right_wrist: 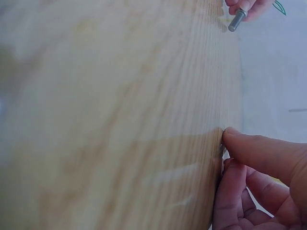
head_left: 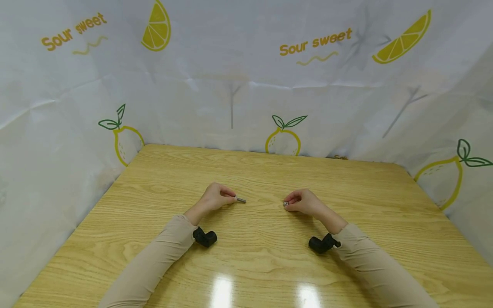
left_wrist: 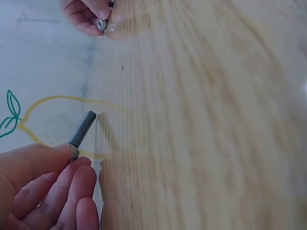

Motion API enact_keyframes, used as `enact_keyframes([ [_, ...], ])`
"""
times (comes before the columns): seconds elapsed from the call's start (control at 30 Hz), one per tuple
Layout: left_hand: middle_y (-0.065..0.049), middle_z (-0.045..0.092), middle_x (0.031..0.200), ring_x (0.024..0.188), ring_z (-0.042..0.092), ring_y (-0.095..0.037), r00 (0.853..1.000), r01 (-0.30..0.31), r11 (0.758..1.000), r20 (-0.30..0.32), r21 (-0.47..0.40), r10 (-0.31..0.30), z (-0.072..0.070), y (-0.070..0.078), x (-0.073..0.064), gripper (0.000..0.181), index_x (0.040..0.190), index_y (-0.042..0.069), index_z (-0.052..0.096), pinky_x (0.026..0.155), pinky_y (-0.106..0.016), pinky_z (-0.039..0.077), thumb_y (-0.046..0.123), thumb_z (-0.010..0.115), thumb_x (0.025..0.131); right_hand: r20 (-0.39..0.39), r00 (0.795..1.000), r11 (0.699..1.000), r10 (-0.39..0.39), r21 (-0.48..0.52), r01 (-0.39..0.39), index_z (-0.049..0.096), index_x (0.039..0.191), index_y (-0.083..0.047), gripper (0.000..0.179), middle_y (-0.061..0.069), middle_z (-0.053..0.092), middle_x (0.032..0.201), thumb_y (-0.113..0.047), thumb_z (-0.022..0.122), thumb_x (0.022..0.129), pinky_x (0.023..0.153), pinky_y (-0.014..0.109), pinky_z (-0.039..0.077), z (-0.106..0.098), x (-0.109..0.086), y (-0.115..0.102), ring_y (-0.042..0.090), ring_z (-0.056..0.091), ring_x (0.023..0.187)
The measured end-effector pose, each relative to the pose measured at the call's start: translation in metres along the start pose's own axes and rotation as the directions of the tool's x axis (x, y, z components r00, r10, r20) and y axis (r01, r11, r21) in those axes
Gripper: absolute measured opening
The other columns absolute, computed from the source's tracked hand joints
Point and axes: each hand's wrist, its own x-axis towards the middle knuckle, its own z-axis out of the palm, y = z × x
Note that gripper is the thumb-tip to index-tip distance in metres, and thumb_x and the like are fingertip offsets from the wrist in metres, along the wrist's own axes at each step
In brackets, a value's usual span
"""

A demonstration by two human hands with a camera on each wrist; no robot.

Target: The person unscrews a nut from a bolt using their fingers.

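My left hand [head_left: 216, 197] pinches a threaded metal bolt [left_wrist: 83, 129] by its head between thumb and fingers. The bolt's shank points toward the right hand, and its thread shows in the left wrist view. Across a gap, my right hand [head_left: 304, 202] pinches a small silvery nut [head_left: 285, 203] between thumb and fingertips, low over the table. From the left wrist the nut [left_wrist: 101, 25] shows its hole; in the right wrist view the thumb and fingers mostly hide it. Bolt and nut are apart.
Both hands work above a wood-grain table [head_left: 246, 265]. A white curtain [head_left: 215, 55] printed with lemons surrounds its back and sides. Black camera mounts [head_left: 206, 238] sit at the wrists, below the sleeve cuffs.
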Motion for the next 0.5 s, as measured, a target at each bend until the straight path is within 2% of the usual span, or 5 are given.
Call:
enact_keyframes([
  [0.3,-0.011,0.070,0.097,0.082,0.059,-0.015,1.000,0.004,0.998,-0.013,0.058,-0.003,0.0007,-0.0008,0.0004,0.015,0.095,0.003,0.073,0.061,-0.019,0.043,0.012,0.070,0.084,0.003,1.000,1.000,-0.007,-0.001,0.008,0.064,0.105,0.006,0.025,0.009,0.064,0.086,-0.008,0.068,0.084,0.062,0.022,0.046,0.0004,-0.0003,-0.0005,0.008,0.055,0.070],
  [0.5,-0.009,0.070,0.095,0.078,0.056,-0.013,0.999,0.035,0.996,-0.011,0.082,-0.034,0.0014,-0.0007,0.0005,0.013,0.093,0.005,0.073,0.061,-0.019,0.042,0.013,0.069,0.084,0.002,1.000,1.000,-0.001,0.003,0.001,0.064,0.105,0.006,0.025,0.009,0.065,0.087,-0.008,0.068,0.084,0.062,0.022,0.046,0.0006,-0.0004,-0.0007,0.008,0.056,0.071],
])
